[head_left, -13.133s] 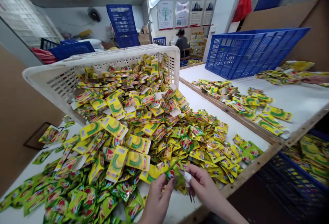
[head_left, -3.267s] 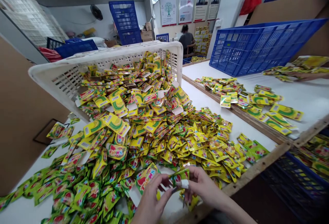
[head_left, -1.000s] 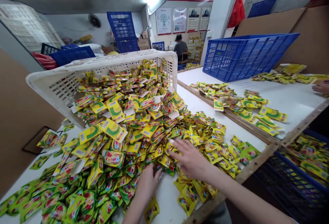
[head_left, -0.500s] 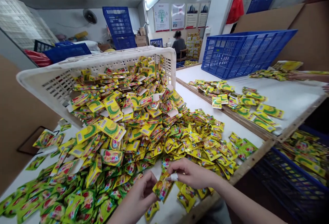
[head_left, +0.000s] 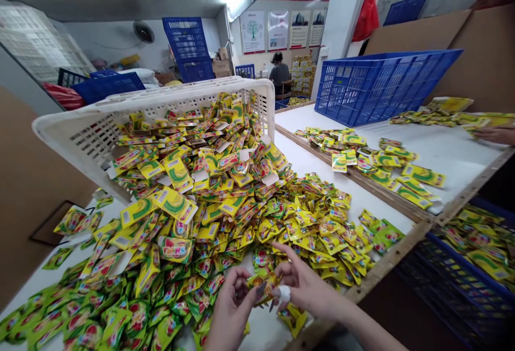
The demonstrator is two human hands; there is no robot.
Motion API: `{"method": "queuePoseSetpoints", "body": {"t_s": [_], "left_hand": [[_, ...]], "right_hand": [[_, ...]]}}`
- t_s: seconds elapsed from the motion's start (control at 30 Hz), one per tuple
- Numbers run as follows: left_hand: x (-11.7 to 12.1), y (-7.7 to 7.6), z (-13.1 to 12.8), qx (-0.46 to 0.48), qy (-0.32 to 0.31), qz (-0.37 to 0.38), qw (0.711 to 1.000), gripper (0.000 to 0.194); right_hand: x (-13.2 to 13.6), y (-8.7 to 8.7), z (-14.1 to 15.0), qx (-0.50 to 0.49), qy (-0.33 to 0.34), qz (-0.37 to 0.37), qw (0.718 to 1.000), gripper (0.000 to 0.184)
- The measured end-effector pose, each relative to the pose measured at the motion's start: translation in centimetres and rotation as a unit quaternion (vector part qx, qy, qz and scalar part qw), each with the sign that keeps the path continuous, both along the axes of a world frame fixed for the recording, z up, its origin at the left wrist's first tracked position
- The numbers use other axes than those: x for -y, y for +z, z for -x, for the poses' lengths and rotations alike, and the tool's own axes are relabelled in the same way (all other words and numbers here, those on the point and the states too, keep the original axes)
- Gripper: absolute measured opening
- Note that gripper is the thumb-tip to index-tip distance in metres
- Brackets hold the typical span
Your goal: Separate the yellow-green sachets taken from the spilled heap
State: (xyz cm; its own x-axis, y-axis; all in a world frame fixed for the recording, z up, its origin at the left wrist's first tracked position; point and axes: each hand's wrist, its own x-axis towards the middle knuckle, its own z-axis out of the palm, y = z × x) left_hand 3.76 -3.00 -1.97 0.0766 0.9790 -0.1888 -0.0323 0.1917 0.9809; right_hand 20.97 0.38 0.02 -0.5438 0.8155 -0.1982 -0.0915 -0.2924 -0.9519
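Observation:
My left hand (head_left: 231, 308) and my right hand (head_left: 300, 284) meet at the near table edge, both pinching a small yellow and green sachet (head_left: 261, 282) between their fingertips. A white tape wraps one finger of my right hand. Just beyond lies a big heap of yellow sachets (head_left: 306, 222) and flat yellow cartons (head_left: 177, 203), spilling out of a tilted white crate (head_left: 76, 125). Green sachets (head_left: 116, 308) spread out to the left of my hands.
A wooden rail (head_left: 386, 265) edges the white table (head_left: 350, 190). A blue crate (head_left: 378, 82) stands tilted on the neighbouring table, with more cartons and another person's hand (head_left: 497, 135) at far right. A blue bin of sachets (head_left: 475, 254) sits below right. A person sits far back.
A second ago both hands reached flat into the heap; they have pulled back to the near edge and closed together on one sachet, held closer to me now.

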Motion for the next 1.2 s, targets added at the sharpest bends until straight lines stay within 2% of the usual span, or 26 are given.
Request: {"method": "queuePoseSetpoints", "body": {"t_s": [0.03, 0.1, 0.17, 0.2, 0.23, 0.27, 0.33, 0.37, 0.43, 0.5, 0.6, 0.67, 0.73, 0.8, 0.83, 0.9, 0.93, 1.0, 1.07, 1.13, 1.2], "left_hand": [[0.0, 0.1, 0.0, -0.017, -0.008, -0.008, 1.000, 0.028], [-0.4, 1.0, 0.2, -0.073, -0.041, -0.035, 0.996, 0.026], [-1.7, 2.9, 0.6, -0.185, -0.089, -0.081, 0.975, 0.023], [-2.8, 4.1, 1.0, -0.259, -0.108, -0.105, 0.954, 0.026], [-4.1, 5.4, 1.3, -0.351, -0.115, -0.134, 0.920, 0.032], [-5.6, 6.5, 1.6, -0.468, -0.074, -0.174, 0.863, 0.036], [-9.0, 8.1, 2.1, -0.538, -0.001, -0.188, 0.821, 0.043], [-10.7, 8.5, 2.2, -0.561, 0.022, -0.188, 0.806, 0.050], [-13.4, 8.5, 2.2, -0.584, 0.030, -0.181, 0.790, 0.060], [-14.9, 8.0, 2.2, -0.596, 0.013, -0.170, 0.785, 0.059], [-14.8, 7.3, 3.2, -0.595, -0.019, -0.140, 0.792, 0.060], [-13.3, 7.1, 4.6, -0.578, -0.043, -0.119, 0.806, 0.064], [-11.0, 7.2, 6.1, -0.554, -0.062, -0.106, 0.823, 0.060], [-8.2, 7.2, 6.8, -0.497, -0.069, -0.070, 0.862, 0.050], [-6.8, 7.1, 6.8, -0.441, -0.064, -0.037, 0.894, 0.044], [-4.0, 6.8, 6.0, -0.259, -0.051, 0.052, 0.963, 0.034], [-2.8, 6.5, 5.4, -0.154, -0.052, 0.092, 0.982, 0.031], [-1.0, 5.9, 3.8, 0.025, -0.069, 0.140, 0.987, 0.033], [0.0, 5.2, 2.2, 0.159, -0.087, 0.171, 0.968, 0.037], [0.3, 4.8, 0.7, 0.224, -0.091, 0.187, 0.952, 0.036], [0.3, 4.5, -0.4, 0.224, -0.101, 0.184, 0.952, 0.031]], "right_hand": [[0.0, -0.3, 0.2, -0.003, 0.004, 0.010, 1.000, 0.054], [0.0, -0.5, 0.3, -0.003, 0.010, -0.010, 1.000, 0.029], [-0.1, -0.4, -0.2, 0.022, -0.016, -0.063, 0.998, 0.015], [-0.1, -0.3, -0.6, 0.062, -0.038, -0.102, 0.992, 0.012], [-0.1, -0.2, -1.0, 0.119, -0.055, -0.152, 0.980, 0.008], [-0.1, -0.1, -1.5, 0.185, -0.059, -0.209, 0.959, 0.005], [0.1, 0.0, -2.1, 0.302, -0.020, -0.308, 0.902, 0.011], [0.3, -0.1, -2.2, 0.339, 0.015, -0.336, 0.879, 0.016], [0.8, -0.3, -2.2, 0.370, 0.081, -0.347, 0.858, 0.023], [1.3, -0.4, -2.1, 0.372, 0.101, -0.334, 0.860, 0.021], [1.7, -0.6, -2.2, 0.340, 0.081, -0.318, 0.881, 0.014], [1.5, -0.8, -2.5, 0.301, 0.048, -0.296, 0.905, 0.025], [1.1, -1.4, -2.6, 0.236, 0.002, -0.244, 0.941, 0.033], [0.6, -2.0, -2.5, 0.155, -0.054, -0.177, 0.970, 0.035], [0.4, -2.1, -2.4, 0.113, -0.074, -0.145, 0.980, 0.034], [-0.2, -1.8, -2.2, 0.040, -0.092, -0.089, 0.991, 0.030], [-0.5, -1.3, -2.2, 0.015, -0.094, -0.071, 0.993, 0.028], [-1.2, 0.3, -2.3, -0.015, -0.098, -0.056, 0.994, 0.025], [-1.8, 2.5, -2.3, -0.030, -0.120, -0.069, 0.990, 0.022], [-2.4, 4.7, -2.0, -0.046, -0.137, -0.086, 0.986, 0.021], [-2.7, 6.1, -1.2, -0.052, -0.136, -0.088, 0.986, 0.024]]}}
